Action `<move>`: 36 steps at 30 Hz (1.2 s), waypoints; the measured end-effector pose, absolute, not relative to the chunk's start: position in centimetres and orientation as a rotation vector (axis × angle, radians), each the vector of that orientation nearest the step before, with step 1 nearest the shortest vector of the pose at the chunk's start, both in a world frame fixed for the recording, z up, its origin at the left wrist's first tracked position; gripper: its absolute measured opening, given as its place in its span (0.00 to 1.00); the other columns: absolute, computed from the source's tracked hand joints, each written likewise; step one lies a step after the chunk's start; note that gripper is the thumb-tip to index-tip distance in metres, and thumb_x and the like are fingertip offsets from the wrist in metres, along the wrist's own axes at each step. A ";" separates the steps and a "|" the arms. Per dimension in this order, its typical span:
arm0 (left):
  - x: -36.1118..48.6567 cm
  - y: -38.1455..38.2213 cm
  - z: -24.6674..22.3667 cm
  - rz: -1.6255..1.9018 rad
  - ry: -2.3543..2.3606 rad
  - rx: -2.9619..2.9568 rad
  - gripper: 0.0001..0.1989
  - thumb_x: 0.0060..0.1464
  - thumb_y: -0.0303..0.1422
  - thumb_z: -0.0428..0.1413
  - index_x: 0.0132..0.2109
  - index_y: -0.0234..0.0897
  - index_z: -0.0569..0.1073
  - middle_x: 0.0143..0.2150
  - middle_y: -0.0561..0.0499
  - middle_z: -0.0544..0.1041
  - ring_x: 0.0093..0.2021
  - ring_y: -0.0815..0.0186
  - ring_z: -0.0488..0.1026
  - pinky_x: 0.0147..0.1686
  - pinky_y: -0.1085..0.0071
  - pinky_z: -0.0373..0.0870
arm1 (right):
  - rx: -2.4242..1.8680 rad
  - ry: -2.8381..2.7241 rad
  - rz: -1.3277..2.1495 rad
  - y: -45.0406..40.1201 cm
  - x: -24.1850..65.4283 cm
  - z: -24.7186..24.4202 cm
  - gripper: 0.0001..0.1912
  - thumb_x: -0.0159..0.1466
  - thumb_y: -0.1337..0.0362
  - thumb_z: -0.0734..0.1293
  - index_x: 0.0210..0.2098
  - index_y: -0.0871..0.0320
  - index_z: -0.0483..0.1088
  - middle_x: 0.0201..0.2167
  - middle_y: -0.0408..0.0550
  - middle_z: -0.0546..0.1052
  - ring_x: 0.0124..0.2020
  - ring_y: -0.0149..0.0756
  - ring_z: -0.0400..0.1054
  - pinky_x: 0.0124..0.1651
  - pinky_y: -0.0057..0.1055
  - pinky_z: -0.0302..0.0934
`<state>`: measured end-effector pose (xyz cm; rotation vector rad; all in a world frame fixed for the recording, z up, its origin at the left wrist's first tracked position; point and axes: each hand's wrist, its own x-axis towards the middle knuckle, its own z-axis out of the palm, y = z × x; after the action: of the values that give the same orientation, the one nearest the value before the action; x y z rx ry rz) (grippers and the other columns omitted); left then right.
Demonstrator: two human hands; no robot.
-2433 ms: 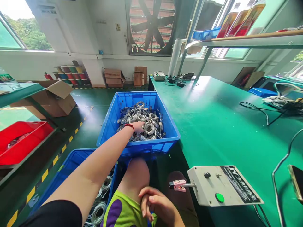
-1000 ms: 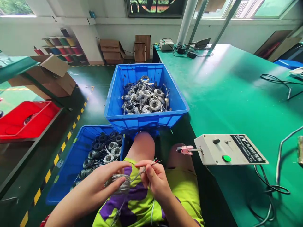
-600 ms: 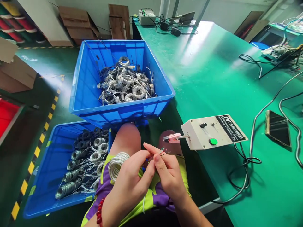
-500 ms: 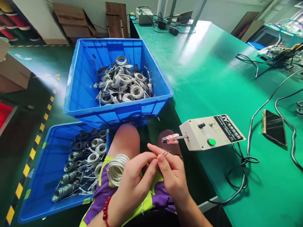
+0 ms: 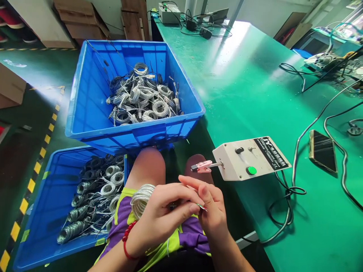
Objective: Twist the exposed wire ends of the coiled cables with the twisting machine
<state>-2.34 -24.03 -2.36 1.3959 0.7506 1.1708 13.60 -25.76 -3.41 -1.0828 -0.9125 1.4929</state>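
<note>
A coiled silver cable (image 5: 141, 199) rests against my left thigh, partly hidden behind my left hand (image 5: 167, 211). Thumb and forefinger of that hand pinch the cable's end, where thin coloured wires (image 5: 202, 207) with red and green showing poke out. My right hand (image 5: 214, 209) is closed around the same wire end from the other side, its thumb raised beside the left fingertips. How the right fingers grip beneath is partly hidden. Just beyond the hands, a pink clip (image 5: 203, 166) sits on the metal shaft of a beige control box (image 5: 249, 160) with a green button.
A large blue bin (image 5: 133, 132) of coiled cables stands ahead. A lower blue bin (image 5: 36, 230) at the left holds more coils. On the right, the green table (image 5: 244, 102) carries the box, a phone (image 5: 322, 153) and loose black and grey cords (image 5: 297, 149).
My hands have shifted slightly right and down, and the left fingertips now reach across to the right palm. Coloured wire ends point lower than before. The view has turned slightly.
</note>
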 end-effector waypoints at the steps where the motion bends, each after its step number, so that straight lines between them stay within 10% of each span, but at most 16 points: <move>1: -2.4 -23.9 -2.4 1.138 0.728 1.415 0.10 0.74 0.40 0.67 0.43 0.41 0.89 0.31 0.50 0.85 0.28 0.66 0.75 0.29 0.72 0.69 | -1.063 -0.960 1.468 -25.6 13.8 -3.3 0.28 0.78 0.39 0.71 0.53 0.56 0.91 0.37 0.55 0.90 0.36 0.46 0.85 0.41 0.37 0.79; 13: -1.8 -25.2 -4.2 1.403 0.895 1.306 0.09 0.76 0.38 0.66 0.48 0.39 0.87 0.39 0.46 0.91 0.34 0.63 0.85 0.35 0.72 0.79 | -1.358 -1.330 0.594 -27.0 13.3 -2.4 0.19 0.81 0.57 0.67 0.46 0.56 0.90 0.27 0.47 0.82 0.24 0.35 0.71 0.30 0.34 0.64; 36: -1.0 -24.5 -6.3 1.462 1.021 1.372 0.03 0.77 0.32 0.63 0.53 0.42 0.82 0.38 0.53 0.85 0.32 0.70 0.78 0.33 0.79 0.75 | -1.139 -1.098 0.976 -25.0 12.4 -3.7 0.13 0.70 0.67 0.80 0.48 0.40 0.92 0.37 0.42 0.92 0.29 0.32 0.82 0.34 0.22 0.76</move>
<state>-0.99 -24.48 -6.25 1.3715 1.0208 1.4624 12.38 -25.01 -3.72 -1.1388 -1.0983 0.9760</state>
